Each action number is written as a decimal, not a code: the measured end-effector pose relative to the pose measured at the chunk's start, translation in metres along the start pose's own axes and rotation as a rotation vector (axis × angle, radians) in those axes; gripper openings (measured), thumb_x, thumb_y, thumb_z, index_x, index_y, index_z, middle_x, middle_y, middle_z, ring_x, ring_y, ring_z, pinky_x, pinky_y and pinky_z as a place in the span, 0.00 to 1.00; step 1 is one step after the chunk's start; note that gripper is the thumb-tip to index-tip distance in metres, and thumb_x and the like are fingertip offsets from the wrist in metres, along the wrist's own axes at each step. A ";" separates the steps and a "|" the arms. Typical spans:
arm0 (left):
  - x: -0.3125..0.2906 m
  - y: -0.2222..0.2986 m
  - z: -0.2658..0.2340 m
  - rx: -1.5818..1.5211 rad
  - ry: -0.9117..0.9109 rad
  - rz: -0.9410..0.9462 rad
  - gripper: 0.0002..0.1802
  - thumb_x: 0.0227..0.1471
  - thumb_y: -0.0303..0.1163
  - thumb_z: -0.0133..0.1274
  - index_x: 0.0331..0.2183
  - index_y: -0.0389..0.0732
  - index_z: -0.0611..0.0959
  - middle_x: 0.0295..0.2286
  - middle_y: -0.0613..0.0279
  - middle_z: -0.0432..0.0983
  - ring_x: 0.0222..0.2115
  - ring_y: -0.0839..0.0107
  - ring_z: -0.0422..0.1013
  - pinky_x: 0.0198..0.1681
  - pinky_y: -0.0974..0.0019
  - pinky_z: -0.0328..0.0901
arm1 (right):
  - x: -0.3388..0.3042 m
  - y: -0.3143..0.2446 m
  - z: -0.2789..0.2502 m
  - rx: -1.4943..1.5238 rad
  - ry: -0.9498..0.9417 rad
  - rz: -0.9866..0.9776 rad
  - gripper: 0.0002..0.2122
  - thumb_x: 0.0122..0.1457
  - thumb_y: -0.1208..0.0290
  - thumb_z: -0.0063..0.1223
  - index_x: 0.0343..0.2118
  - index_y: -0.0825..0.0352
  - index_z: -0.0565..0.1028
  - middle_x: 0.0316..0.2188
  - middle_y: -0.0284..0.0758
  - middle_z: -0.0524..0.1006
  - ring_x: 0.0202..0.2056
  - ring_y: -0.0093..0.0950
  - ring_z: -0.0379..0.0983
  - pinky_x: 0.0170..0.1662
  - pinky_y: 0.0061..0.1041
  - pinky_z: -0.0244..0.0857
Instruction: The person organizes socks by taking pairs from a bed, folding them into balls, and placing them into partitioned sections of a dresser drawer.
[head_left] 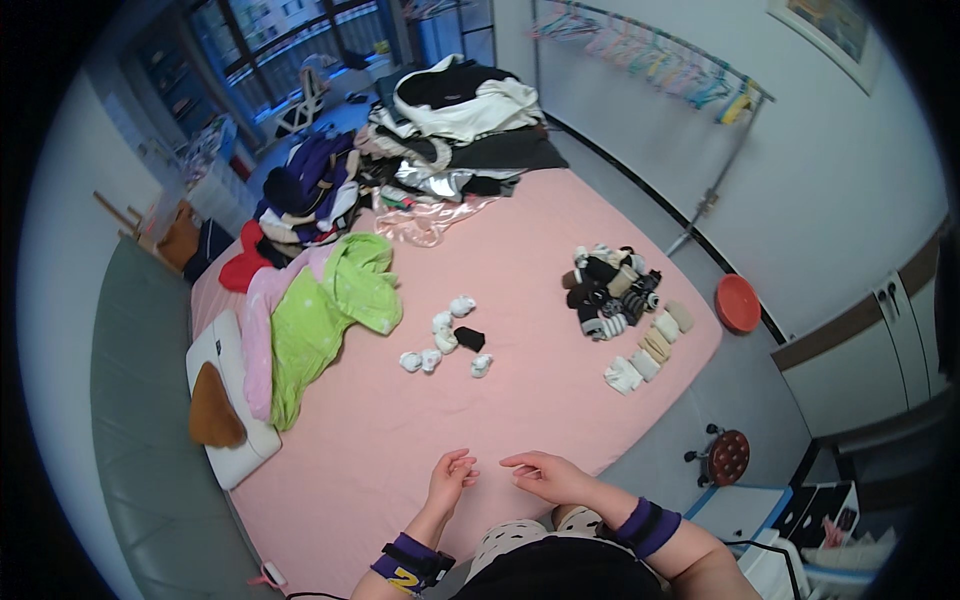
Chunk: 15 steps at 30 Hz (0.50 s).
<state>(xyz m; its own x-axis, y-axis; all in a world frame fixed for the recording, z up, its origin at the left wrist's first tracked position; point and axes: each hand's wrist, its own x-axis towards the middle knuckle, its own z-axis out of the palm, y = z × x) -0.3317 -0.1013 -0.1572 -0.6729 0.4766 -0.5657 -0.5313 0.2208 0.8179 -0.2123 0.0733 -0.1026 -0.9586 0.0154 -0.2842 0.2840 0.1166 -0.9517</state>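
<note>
While the left hand (455, 482) and the right hand (545, 477) are held apart at six o'clock, over the near part of the pink bedsheet (400, 425), nothing is seen to be grasped by either: the left fingers are loosely curled, and the right ones are stretched toward the left hand. The nearest things, white sock bundles (481, 366), are set out near the bed's middle (from which the clock is read, twelve being farthest from the person), with a black sock bundle (469, 339) placed among them.

At three o'clock a mixed sock pile (612, 290) is heaped, and just beside it, toward four, pale folded socks (655, 346) are laid in a row. From ten to twelve, the bed is taken up by a clothes heap (470, 105); at nine it is covered by a green blanket (320, 335), beside which a white pillow (250, 450) is laid under a brown cushion (216, 410). On the floor, a red basin (738, 304) is placed at three and a stool (727, 457) at four.

Counted, six white bundles, one black and five folded pieces are seen; the pile is too jumbled to be counted. Two purple wristbands (645, 527) are worn.
</note>
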 end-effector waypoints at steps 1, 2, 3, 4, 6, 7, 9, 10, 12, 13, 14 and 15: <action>0.002 -0.004 -0.003 -0.028 0.029 -0.003 0.18 0.51 0.28 0.43 0.45 0.35 0.66 0.36 0.58 0.70 0.30 0.72 0.70 0.32 0.73 0.65 | 0.010 -0.002 -0.002 -0.008 -0.030 -0.002 0.15 0.51 0.72 0.47 0.44 0.63 0.69 0.39 0.40 0.70 0.37 0.27 0.71 0.41 0.23 0.65; 0.005 -0.006 -0.004 -0.043 0.052 -0.011 0.18 0.51 0.28 0.44 0.45 0.35 0.66 0.36 0.58 0.70 0.30 0.72 0.70 0.32 0.73 0.65 | 0.018 -0.001 -0.005 -0.014 -0.057 0.008 0.15 0.51 0.74 0.47 0.44 0.63 0.69 0.38 0.37 0.70 0.37 0.24 0.69 0.41 0.20 0.64; 0.007 -0.008 -0.005 -0.060 0.077 -0.018 0.18 0.51 0.28 0.44 0.45 0.35 0.66 0.36 0.59 0.70 0.30 0.73 0.70 0.32 0.74 0.65 | 0.027 0.001 -0.008 -0.013 -0.079 0.017 0.15 0.51 0.74 0.47 0.44 0.63 0.69 0.37 0.35 0.71 0.37 0.23 0.69 0.41 0.19 0.64; 0.012 -0.009 -0.004 -0.067 0.103 -0.034 0.18 0.51 0.28 0.44 0.45 0.35 0.66 0.35 0.59 0.71 0.30 0.73 0.70 0.32 0.74 0.65 | 0.036 0.003 -0.013 -0.015 -0.101 0.024 0.15 0.51 0.75 0.47 0.44 0.63 0.69 0.36 0.34 0.71 0.37 0.21 0.68 0.41 0.18 0.63; 0.021 -0.016 -0.002 -0.073 0.145 -0.072 0.18 0.51 0.29 0.44 0.45 0.36 0.66 0.35 0.59 0.71 0.30 0.74 0.70 0.31 0.74 0.65 | 0.055 0.014 -0.021 -0.048 -0.130 0.040 0.15 0.51 0.75 0.47 0.44 0.63 0.69 0.35 0.34 0.72 0.36 0.21 0.69 0.40 0.19 0.63; 0.029 -0.019 0.001 -0.102 0.142 -0.084 0.17 0.51 0.28 0.44 0.44 0.37 0.67 0.34 0.60 0.70 0.29 0.74 0.70 0.31 0.75 0.65 | 0.064 0.020 -0.026 -0.055 -0.145 0.051 0.15 0.51 0.75 0.47 0.44 0.63 0.69 0.35 0.34 0.72 0.36 0.21 0.69 0.40 0.19 0.63; 0.048 -0.022 0.006 -0.128 0.151 -0.112 0.16 0.51 0.27 0.44 0.44 0.37 0.68 0.34 0.61 0.70 0.29 0.75 0.69 0.30 0.75 0.65 | 0.084 0.044 -0.035 -0.067 -0.168 0.079 0.15 0.50 0.72 0.47 0.44 0.64 0.69 0.37 0.38 0.72 0.36 0.27 0.71 0.40 0.23 0.65; 0.058 -0.024 0.010 -0.141 0.153 -0.125 0.16 0.51 0.27 0.44 0.44 0.38 0.68 0.34 0.61 0.70 0.29 0.75 0.69 0.30 0.75 0.65 | 0.094 0.057 -0.040 -0.064 -0.180 0.095 0.15 0.50 0.71 0.48 0.43 0.64 0.69 0.38 0.40 0.72 0.36 0.29 0.71 0.40 0.24 0.65; 0.079 -0.022 0.017 -0.152 0.159 -0.143 0.16 0.51 0.27 0.44 0.44 0.38 0.68 0.33 0.61 0.70 0.29 0.75 0.69 0.30 0.75 0.65 | 0.115 0.075 -0.048 -0.039 -0.176 0.152 0.16 0.50 0.70 0.48 0.43 0.64 0.69 0.38 0.39 0.72 0.36 0.29 0.71 0.40 0.24 0.65; 0.090 -0.021 0.020 -0.140 0.160 -0.144 0.17 0.51 0.28 0.44 0.44 0.38 0.67 0.34 0.61 0.70 0.28 0.75 0.69 0.31 0.75 0.65 | 0.124 0.085 -0.051 -0.034 -0.177 0.189 0.16 0.50 0.70 0.48 0.43 0.64 0.69 0.38 0.39 0.72 0.36 0.29 0.71 0.40 0.24 0.65; 0.101 -0.021 0.022 -0.132 0.161 -0.156 0.17 0.51 0.29 0.44 0.45 0.38 0.67 0.34 0.61 0.71 0.28 0.75 0.69 0.31 0.74 0.65 | 0.133 0.095 -0.054 -0.027 -0.177 0.229 0.16 0.50 0.69 0.49 0.43 0.64 0.69 0.38 0.39 0.72 0.36 0.29 0.71 0.40 0.24 0.65; 0.115 -0.018 0.024 -0.124 0.163 -0.162 0.17 0.51 0.29 0.44 0.45 0.38 0.67 0.34 0.61 0.71 0.28 0.76 0.69 0.31 0.74 0.65 | 0.145 0.105 -0.057 -0.038 -0.151 0.251 0.16 0.50 0.68 0.49 0.44 0.63 0.69 0.38 0.39 0.72 0.36 0.29 0.71 0.39 0.25 0.65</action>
<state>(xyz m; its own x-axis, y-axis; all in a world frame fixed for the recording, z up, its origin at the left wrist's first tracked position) -0.3871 -0.0303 -0.2345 -0.6424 0.2982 -0.7059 -0.6911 0.1726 0.7018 -0.3227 0.1443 -0.2373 -0.8443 -0.0993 -0.5266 0.5080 0.1648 -0.8454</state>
